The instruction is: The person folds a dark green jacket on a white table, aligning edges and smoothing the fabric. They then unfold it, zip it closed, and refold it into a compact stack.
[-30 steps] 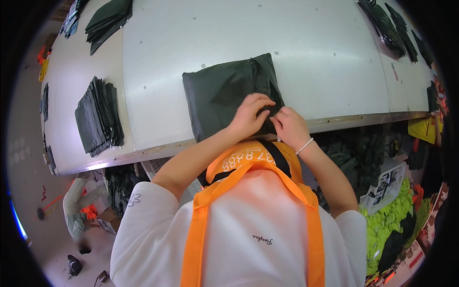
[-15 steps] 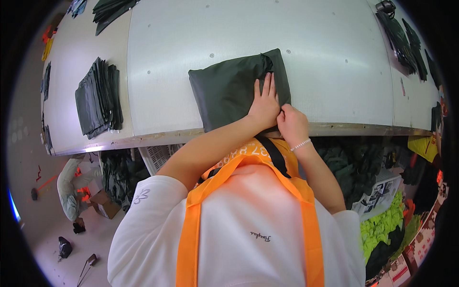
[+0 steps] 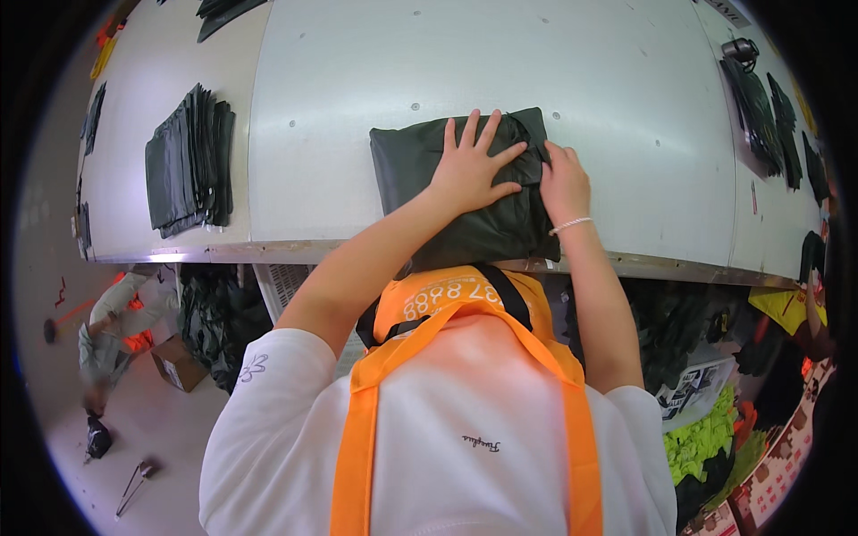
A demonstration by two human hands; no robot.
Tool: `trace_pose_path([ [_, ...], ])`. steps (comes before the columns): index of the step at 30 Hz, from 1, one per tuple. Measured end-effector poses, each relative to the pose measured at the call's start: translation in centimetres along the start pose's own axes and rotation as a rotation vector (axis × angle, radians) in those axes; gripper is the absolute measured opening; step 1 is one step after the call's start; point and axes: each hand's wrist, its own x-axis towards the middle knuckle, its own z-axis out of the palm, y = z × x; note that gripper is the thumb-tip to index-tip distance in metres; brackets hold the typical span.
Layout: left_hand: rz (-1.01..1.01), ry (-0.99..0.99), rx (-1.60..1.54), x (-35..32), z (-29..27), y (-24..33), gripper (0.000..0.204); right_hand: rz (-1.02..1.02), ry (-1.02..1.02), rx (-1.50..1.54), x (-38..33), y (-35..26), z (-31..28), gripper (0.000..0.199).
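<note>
Fabric folded into a flat, dark green, nearly square bundle (image 3: pixel 404 163) lies at the near edge of the pale grey, smooth-topped table (image 3: pixel 643 179), in front of the person's chest. Its middle is covered by the left hand (image 3: pixel 474 171), palm down with fingers splayed across the cloth. Its near left corner disappears behind the left forearm and the bright orange cloth apron (image 3: pixel 465 295). The right hand (image 3: pixel 565 183) touches the right edge, fingers bent; whether they pinch the fabric cannot be told, since the fingertips are hard to make out. With sides so alike, no clear long axis shows; the far edge slants, its right end farther from the person, and a folded strip runs along the right side, partly under the left hand. Leftward stands a layered, dark green fabric stack (image 3: pixel 188 165); another dark pile (image 3: pixel 223 13) is cut off above.
</note>
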Motion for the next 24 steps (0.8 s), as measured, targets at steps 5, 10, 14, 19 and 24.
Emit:
trace_pose_path([
  [5, -0.002, -0.053, 0.035, 0.2, 1.6, 0.7, 0.060, -0.225, 0.032, -0.045, -0.1, -1.7, 0.4, 0.012],
  [10, 0.107, -0.225, -0.484, 2.2, 0.3, -3.4, 0.058, -0.222, -0.107, -0.214, 0.2, -1.9, 1.8, 0.015],
  [14, 0.051, -0.095, -0.019, 1.0, 1.7, -3.2, 0.066, -0.469, 0.113, -0.005, 1.8, -2.5, 2.0, 0.014],
  [19, 0.040, -0.126, -0.046, 1.3, 1.4, -3.2, 0.066, -0.224, -0.194, 0.103, 4.0, -1.7, 2.3, 0.015],
  [24, -0.044, -0.094, -0.259, 1.7, 1.6, -3.7, 0.058, 0.022, -0.371, 0.097, 9.7, -0.9, 3.7, 0.022],
])
